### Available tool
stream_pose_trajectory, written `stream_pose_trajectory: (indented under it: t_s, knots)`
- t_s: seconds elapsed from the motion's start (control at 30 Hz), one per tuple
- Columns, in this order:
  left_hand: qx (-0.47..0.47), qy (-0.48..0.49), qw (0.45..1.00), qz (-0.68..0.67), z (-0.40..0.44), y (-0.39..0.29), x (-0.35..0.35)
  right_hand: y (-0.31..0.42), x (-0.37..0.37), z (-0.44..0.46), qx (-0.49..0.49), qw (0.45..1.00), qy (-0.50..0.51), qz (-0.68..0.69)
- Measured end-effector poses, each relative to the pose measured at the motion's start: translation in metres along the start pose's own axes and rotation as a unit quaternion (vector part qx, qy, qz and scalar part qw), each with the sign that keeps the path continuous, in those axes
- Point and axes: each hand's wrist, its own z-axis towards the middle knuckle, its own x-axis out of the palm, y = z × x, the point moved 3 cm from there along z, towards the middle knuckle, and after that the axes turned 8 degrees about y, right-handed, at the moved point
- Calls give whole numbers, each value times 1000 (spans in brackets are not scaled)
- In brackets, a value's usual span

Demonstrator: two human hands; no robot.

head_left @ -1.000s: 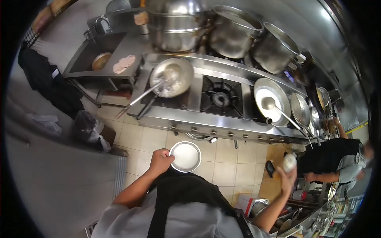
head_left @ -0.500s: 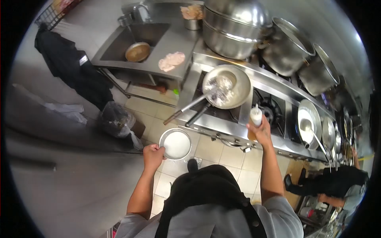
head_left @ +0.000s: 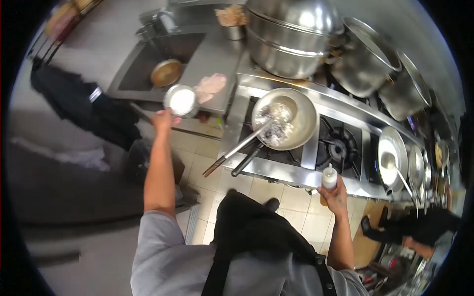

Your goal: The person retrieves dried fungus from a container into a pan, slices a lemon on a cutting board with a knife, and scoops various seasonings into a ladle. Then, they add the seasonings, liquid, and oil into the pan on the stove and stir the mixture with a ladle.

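Note:
My left hand (head_left: 166,120) grips the rim of a round metal bowl (head_left: 181,100) with white contents, over the front edge of the sink counter. My right hand (head_left: 335,195) is wrapped round a squeeze bottle (head_left: 329,177) with a pale nozzle, in front of the stove's edge. Between the two hands a wok (head_left: 305,120) sits on the left burner with a ladle (head_left: 237,148) in it; its contents look whitish and dark. Beside the bowl, a pale pinkish cloth or similar flat item (head_left: 211,87) lies on the counter.
A sink (head_left: 143,63) at the upper left holds a brownish pan (head_left: 166,73). A large steamer (head_left: 291,42) and tall pots (head_left: 363,59) line the stove's back. A second wok (head_left: 393,153) stands at the right. Another person (head_left: 419,232) is at the far right.
My left hand has carried the bowl forward and left, from above the floor to the sink counter's edge. My right hand, still round the bottle, has moved slightly down and right in view.

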Motion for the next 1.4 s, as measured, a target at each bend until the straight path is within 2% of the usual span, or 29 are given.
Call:
stream_pose_trajectory:
  t_s: [0.1, 0.17, 0.2, 0.3, 0.33, 0.5, 0.57, 0.67, 0.7, 0.73, 0.8, 0.83, 0.87, 0.9, 0.97, 1.0, 1.03, 1.1, 1.13, 1.17, 1.23, 1.27, 1.3, 1.37, 1.4]
  knots:
    - [-10, -14, 1000, -26, 86, 25, -5, 18, 14, -2, 15, 998, -19, -54]
    - [-10, -26, 998, -48, 117, 31, -4, 27, 31, -2, 65, 995, -42, -55]
    - [-12, -23, 999, -44, 131, 34, -6, 38, 41, -2, 112, 992, -48, -9]
    - [-26, -23, 998, -49, 167, 49, -6, 36, 66, 2, 77, 994, -71, -14]
    - [-45, -6, 999, -30, 176, 56, -5, 36, 73, 3, 92, 992, -77, -41]
    - [-68, 18, 997, -30, 188, 59, -10, 66, 111, 12, 104, 992, -75, -17]
    - [-93, 70, 993, -1, 187, 59, -8, 71, 115, 12, 116, 990, -77, -35]
    - [-152, 108, 982, 31, 175, 57, -23, 71, 120, 15, 76, 993, -84, -14]
    - [-166, 49, 985, 15, 150, 41, -29, 84, 122, 18, 96, 992, -83, 7]
    - [-141, 18, 989, -40, 152, 71, -46, 82, 122, 19, 88, 992, -91, 0]
    - [-110, -17, 951, -288, 155, 193, -84, 83, 120, 21, 76, 992, -102, -7]
    - [-158, 89, 942, -281, 120, 241, -96, 86, 121, 22, 91, 991, -96, 1]
    - [-276, 56, 942, -181, 70, 255, -83, 86, 122, 24, 105, 990, -91, 10]
    - [-373, 283, 867, -171, 36, 299, -78, 85, 122, 25, 107, 990, -96, 12]
    - [-419, 403, 814, -16, -54, 301, -32, 77, 124, 23, 106, 992, -72, -7]
    - [-407, 462, 788, -31, -84, 297, -15, 67, 124, 23, 4, 994, -77, -82]
    - [-390, 518, 760, -49, -107, 293, 0, 71, 123, 20, 4, 994, -73, -84]
    - [-379, 566, 699, -218, -146, 277, 24, 76, 119, 18, 139, 990, -29, 11]
    - [-377, 578, 670, -274, -156, 275, 36, 71, 117, 16, 127, 992, -19, 10]
    - [-373, 578, 671, -276, -162, 271, 46, 66, 114, 15, 123, 992, -18, 9]
    - [-289, 595, 740, -126, -168, 264, 61, 56, 108, 11, 79, 996, -10, -29]
    - [-296, 561, 766, -101, -170, 255, 68, 50, 106, 8, 76, 997, -11, -27]
    - [-293, 561, 768, -99, -168, 258, 75, 45, 104, 5, 68, 997, -8, -37]
    - [-378, 529, 759, -17, -165, 269, 82, 38, 102, 1, 58, 997, -8, -45]
    - [-378, 520, 766, -1, -173, 257, 92, 35, 100, -1, 63, 997, -4, -38]
